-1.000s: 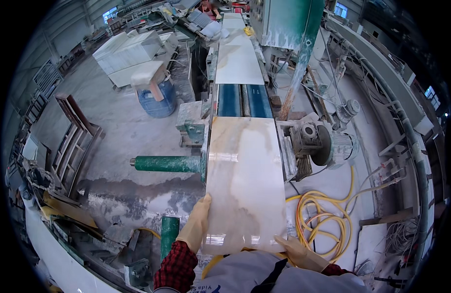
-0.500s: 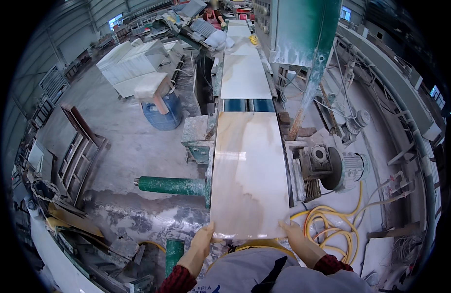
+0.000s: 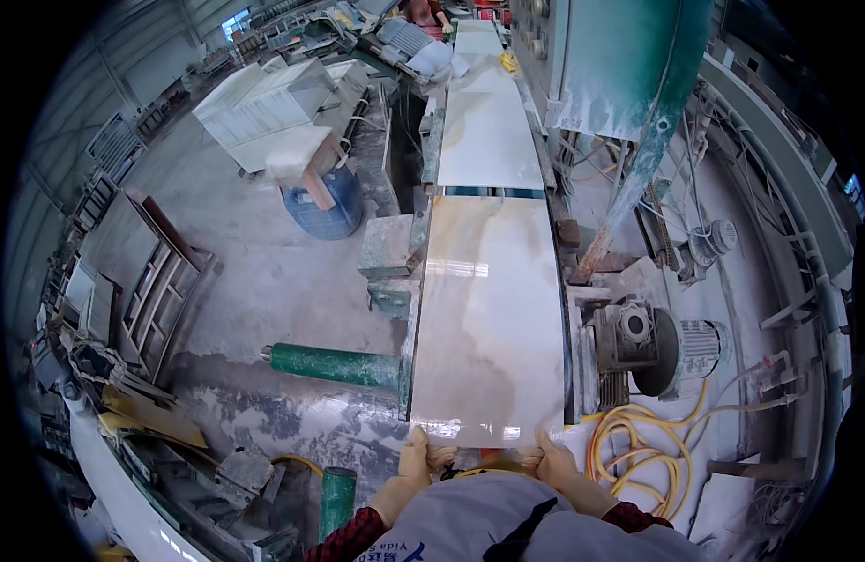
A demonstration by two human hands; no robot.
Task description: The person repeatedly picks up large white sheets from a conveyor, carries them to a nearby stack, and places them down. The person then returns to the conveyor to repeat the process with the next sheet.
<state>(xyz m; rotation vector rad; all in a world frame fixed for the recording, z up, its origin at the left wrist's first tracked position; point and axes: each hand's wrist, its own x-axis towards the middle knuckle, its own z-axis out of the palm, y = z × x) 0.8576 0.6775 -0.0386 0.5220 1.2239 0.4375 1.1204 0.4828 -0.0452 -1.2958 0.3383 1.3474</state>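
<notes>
A glossy cream stone slab (image 3: pixel 493 318) with tan veining lies lengthwise on the conveyor in front of me. My left hand (image 3: pixel 417 459) grips its near left corner, thumb at the edge and fingers curled under. At the near right corner, my right hand (image 3: pixel 551 461) holds the same edge in a similar way, its fingertips partly hidden below the stone. Past a narrow gap showing a blue strip (image 3: pixel 479 191), a second pale slab (image 3: pixel 489 140) lies on the line. Both hands seem gloved or dusty; I cannot tell which.
On the right sit a motor (image 3: pixel 695 356) and a coiled yellow hose (image 3: pixel 606 454). A green roller (image 3: pixel 334 365) juts out left. Further left are a blue drum (image 3: pixel 325 211), white blocks (image 3: pixel 264 108) and a metal frame (image 3: pixel 156 290). Another person (image 3: pixel 423 13) stands at the far end.
The near slab has moved away from me, narrowing the gap to the far slab and covering most of the blue strips. My hands have come closer together, fingers now curled under its edge.
</notes>
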